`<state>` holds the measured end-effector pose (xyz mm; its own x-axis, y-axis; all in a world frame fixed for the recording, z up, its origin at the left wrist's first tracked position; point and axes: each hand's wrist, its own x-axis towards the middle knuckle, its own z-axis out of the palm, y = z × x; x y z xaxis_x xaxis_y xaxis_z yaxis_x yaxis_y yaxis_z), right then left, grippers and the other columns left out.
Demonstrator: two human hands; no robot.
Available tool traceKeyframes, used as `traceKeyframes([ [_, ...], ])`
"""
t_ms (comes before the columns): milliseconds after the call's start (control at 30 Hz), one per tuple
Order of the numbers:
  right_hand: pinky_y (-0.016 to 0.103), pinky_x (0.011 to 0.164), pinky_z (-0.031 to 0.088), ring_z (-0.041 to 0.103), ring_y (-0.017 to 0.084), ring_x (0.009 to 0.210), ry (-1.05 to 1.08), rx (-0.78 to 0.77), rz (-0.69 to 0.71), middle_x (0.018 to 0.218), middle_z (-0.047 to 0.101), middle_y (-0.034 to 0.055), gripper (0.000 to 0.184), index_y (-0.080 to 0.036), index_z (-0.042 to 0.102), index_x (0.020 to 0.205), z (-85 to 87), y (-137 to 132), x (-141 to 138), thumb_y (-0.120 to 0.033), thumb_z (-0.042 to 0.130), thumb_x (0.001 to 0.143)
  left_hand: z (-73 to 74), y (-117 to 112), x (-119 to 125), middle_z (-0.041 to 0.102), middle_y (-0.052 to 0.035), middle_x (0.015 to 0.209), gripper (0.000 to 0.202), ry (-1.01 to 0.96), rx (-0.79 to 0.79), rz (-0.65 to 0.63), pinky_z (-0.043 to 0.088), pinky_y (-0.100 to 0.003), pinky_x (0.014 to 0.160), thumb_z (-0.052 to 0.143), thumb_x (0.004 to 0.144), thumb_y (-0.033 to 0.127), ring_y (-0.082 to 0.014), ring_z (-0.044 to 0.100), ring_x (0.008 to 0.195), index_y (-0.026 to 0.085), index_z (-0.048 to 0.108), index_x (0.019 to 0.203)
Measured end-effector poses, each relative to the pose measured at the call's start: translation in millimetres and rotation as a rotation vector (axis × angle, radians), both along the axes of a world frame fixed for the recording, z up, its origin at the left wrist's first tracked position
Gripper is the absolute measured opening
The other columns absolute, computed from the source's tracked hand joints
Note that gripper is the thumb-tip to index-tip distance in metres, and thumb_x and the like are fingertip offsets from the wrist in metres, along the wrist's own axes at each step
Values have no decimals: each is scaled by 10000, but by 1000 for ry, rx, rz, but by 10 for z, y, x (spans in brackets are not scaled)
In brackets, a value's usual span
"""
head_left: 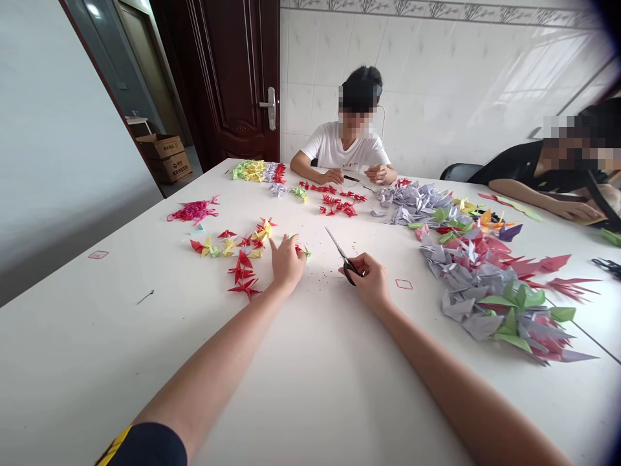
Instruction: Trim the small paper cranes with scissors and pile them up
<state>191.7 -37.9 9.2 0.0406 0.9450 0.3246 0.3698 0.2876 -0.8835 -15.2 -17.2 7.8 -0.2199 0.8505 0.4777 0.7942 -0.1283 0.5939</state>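
My right hand (pixel 369 279) is closed round the black handles of a pair of scissors (pixel 341 252), whose blades point up and to the left, away from me. My left hand (pixel 287 261) rests on the white table (pixel 310 388) with fingers bent over a small green and red folded paper piece (pixel 303 251). Just left of that hand lies a scatter of small red and yellow folded paper cranes (pixel 240 254).
A big heap of grey, red and green folded paper (pixel 490 285) lies to the right. A person in a white shirt (pixel 347 152) sits at the far side, another in black (pixel 543 175) at the right. A pink bundle (pixel 194 210) lies far left.
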Motion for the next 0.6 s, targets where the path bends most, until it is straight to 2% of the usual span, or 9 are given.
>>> traceKeyframes([
  [33,267,522,393,482,143,589,10,-1,1,727,696,40,260,-209,635,798,-4,4,3,-397,769,678,7,-4,7,713,-59,1039,427,-29,14,-51,99,-502,1253,475,838,86,-219,623,1174,190,586,1237],
  [100,268,520,395,485,144,592,27,-2,4,733,700,46,277,-206,634,803,-12,11,7,-410,771,674,18,-9,13,704,-50,1073,464,-100,24,-132,267,-443,1215,468,833,63,-182,671,1024,205,573,1262],
  [200,268,514,391,472,140,583,32,-4,7,735,703,47,301,-206,633,804,-19,17,10,-430,779,665,20,-9,2,654,-80,1214,587,-171,22,-169,450,-360,1067,450,746,-29,-193,617,1140,201,571,1273],
  [267,270,508,387,468,140,577,25,-1,3,728,698,48,314,-204,636,802,-18,17,7,-445,781,662,12,-2,-11,639,-79,1242,627,-192,26,-154,462,-340,1042,449,700,-55,-204,571,1211,199,582,1258],
  [367,272,507,382,476,144,575,12,9,-3,697,680,46,329,-200,640,795,-13,17,2,-462,783,658,-5,15,-26,650,-62,1217,567,-206,25,-139,456,-341,1043,475,697,-34,-209,569,1196,204,620,1191],
  [600,266,515,366,434,130,552,14,-14,25,615,605,-4,273,-208,625,762,-25,5,-4,-405,781,655,-19,40,-37,707,-36,1146,445,-251,-127,-182,520,-308,841,520,707,7,-204,651,1001,217,699,1057],
])
